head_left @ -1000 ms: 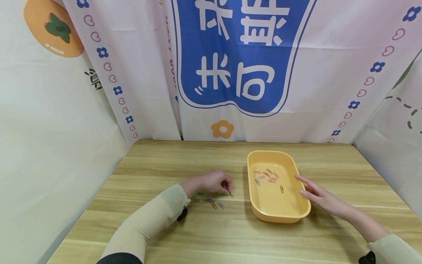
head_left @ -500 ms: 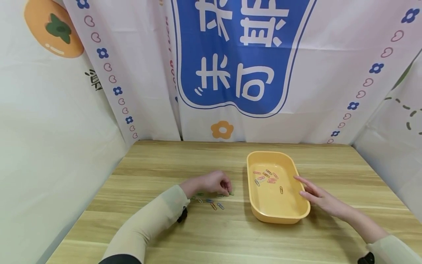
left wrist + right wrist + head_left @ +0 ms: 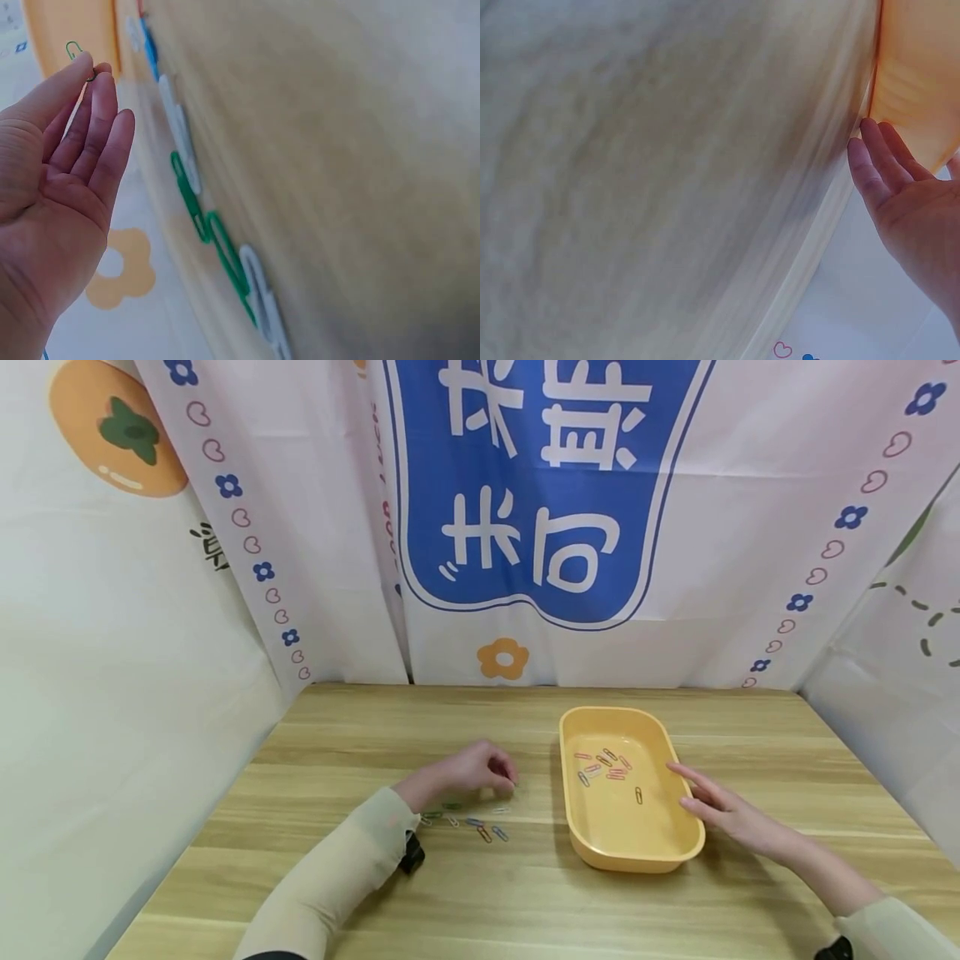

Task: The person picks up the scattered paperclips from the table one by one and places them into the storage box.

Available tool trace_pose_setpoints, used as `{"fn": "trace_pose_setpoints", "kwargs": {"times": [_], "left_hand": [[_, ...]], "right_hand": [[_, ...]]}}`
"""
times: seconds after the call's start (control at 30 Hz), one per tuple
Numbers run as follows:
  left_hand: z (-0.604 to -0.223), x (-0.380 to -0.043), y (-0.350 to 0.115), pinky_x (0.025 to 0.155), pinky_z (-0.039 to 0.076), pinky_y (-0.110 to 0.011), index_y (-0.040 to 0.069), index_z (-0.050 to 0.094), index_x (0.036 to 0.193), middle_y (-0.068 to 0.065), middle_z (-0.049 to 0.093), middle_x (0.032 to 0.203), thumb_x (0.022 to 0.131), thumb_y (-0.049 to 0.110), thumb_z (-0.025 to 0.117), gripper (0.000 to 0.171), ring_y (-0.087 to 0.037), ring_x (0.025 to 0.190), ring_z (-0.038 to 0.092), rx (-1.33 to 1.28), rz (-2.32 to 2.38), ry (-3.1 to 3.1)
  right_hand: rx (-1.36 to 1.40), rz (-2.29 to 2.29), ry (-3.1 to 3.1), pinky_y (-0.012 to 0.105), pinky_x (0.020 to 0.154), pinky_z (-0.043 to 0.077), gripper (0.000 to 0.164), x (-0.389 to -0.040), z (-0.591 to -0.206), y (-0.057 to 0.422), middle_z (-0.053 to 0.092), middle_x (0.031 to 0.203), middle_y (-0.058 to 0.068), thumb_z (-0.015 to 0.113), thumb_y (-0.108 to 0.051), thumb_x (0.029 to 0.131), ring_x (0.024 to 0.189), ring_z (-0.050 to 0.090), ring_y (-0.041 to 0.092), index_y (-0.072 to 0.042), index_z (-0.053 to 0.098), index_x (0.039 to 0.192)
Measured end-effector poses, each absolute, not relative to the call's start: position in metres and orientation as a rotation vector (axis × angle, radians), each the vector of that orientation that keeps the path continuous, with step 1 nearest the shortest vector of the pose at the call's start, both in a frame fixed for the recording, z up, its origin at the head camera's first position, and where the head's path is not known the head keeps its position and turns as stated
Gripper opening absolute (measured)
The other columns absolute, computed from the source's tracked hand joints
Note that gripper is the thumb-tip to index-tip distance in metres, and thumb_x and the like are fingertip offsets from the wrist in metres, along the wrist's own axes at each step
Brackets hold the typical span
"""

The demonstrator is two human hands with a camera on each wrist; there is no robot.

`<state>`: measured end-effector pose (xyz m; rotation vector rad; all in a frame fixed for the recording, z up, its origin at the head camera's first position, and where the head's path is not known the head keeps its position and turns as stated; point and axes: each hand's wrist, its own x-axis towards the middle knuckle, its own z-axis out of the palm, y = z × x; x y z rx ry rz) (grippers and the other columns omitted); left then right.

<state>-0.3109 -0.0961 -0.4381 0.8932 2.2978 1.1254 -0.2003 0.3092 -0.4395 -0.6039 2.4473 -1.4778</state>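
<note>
Between thumb and fingertips my left hand (image 3: 472,771) pinches a green paper clip (image 3: 73,49), raised above the wooden table. Below that hand lie several loose paper clips, among them a red one (image 3: 483,834), a blue one (image 3: 499,833), a green one (image 3: 229,251) and a white one (image 3: 264,300). My right hand (image 3: 731,814) touches the right side of a yellow plastic tray (image 3: 630,864). Its thumb and index finger are at the rim, and the other fingers lie extended along the outer wall. Inside the tray are several pink, brown and blue paper clips (image 3: 617,774).
The wooden table (image 3: 360,718) ends at a hanging white cloth (image 3: 337,610) with printed blue and orange patterns. More white cloth (image 3: 112,693) hangs along the left and right sides. The tray stands right of the loose clips.
My left hand has picked up the green paper clip from the table and lifted it slightly, shifting a little left and back in the head view. My right hand stays at the tray.
</note>
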Motion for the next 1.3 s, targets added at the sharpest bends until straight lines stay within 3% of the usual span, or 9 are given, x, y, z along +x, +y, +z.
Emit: {"fn": "trace_pose_setpoints", "kwargs": {"times": [0.1, 0.2, 0.33, 0.57, 0.8, 1.3], "left_hand": [[-0.433, -0.313, -0.099, 0.07, 0.052, -0.029, 0.004, 0.07, 0.09, -0.002, 0.066, 0.082, 0.087, 0.007, 0.072, 0.004, -0.016, 0.076, 0.061, 0.887, 1.17, 2.324], [-0.426, -0.316, -0.101, 0.068, 0.052, -0.028, 0.006, 0.07, 0.09, 0.0, 0.067, 0.082, 0.089, 0.01, 0.072, 0.005, -0.015, 0.076, 0.061, 0.913, 1.174, 2.384], [-0.414, -0.317, -0.099, 0.069, 0.053, -0.026, 0.005, 0.071, 0.092, 0.002, 0.069, 0.084, 0.089, 0.01, 0.071, 0.006, -0.012, 0.076, 0.063, 0.941, 1.192, 2.451], [-0.386, -0.312, -0.088, 0.069, 0.053, -0.026, 0.005, 0.073, 0.097, 0.003, 0.07, 0.088, 0.09, 0.014, 0.071, 0.011, -0.012, 0.08, 0.064, 0.989, 1.221, 2.524], [-0.361, -0.309, -0.066, 0.073, 0.054, -0.024, 0.007, 0.073, 0.097, 0.002, 0.071, 0.091, 0.091, 0.013, 0.07, 0.009, -0.012, 0.083, 0.066, 1.203, 1.169, 2.483], [-0.355, -0.326, -0.017, 0.073, 0.051, -0.019, 0.007, 0.073, 0.095, 0.007, 0.068, 0.086, 0.091, 0.012, 0.07, 0.007, -0.007, 0.078, 0.061, 1.379, 0.936, 2.444]], "right_hand": [[-0.6, -1.49, 2.43, 0.022, 0.085, 0.048, 0.057, -0.2, -0.44, 0.31, 0.023, 0.142, 0.046, 0.045, -0.013, 0.104, 0.119, 0.051, 0.02, 0.003, 0.017, 0.151], [-0.607, -1.504, 2.425, 0.022, 0.085, 0.048, 0.057, -0.2, -0.441, 0.31, 0.023, 0.142, 0.046, 0.045, -0.012, 0.104, 0.114, 0.049, -0.001, 0.003, 0.017, 0.151], [-0.619, -1.513, 2.425, 0.021, 0.085, 0.048, 0.056, -0.2, -0.442, 0.31, 0.022, 0.142, 0.046, 0.045, -0.012, 0.104, 0.112, 0.046, -0.006, 0.003, 0.018, 0.151], [-0.602, -1.509, 2.426, 0.022, 0.085, 0.048, 0.056, -0.2, -0.442, 0.31, 0.026, 0.14, 0.046, 0.045, -0.013, 0.104, 0.114, 0.051, 0.004, 0.003, 0.017, 0.151], [-0.602, -1.47, 2.459, 0.021, 0.084, 0.048, 0.056, -0.201, -0.44, 0.309, 0.021, 0.144, 0.045, 0.045, -0.013, 0.104, 0.123, 0.04, 0.047, 0.004, 0.018, 0.15], [-0.58, -1.453, 2.465, 0.02, 0.086, 0.046, 0.057, -0.201, -0.439, 0.309, 0.019, 0.145, 0.043, 0.046, -0.015, 0.104, 0.125, 0.038, 0.05, 0.003, 0.018, 0.151]]}}
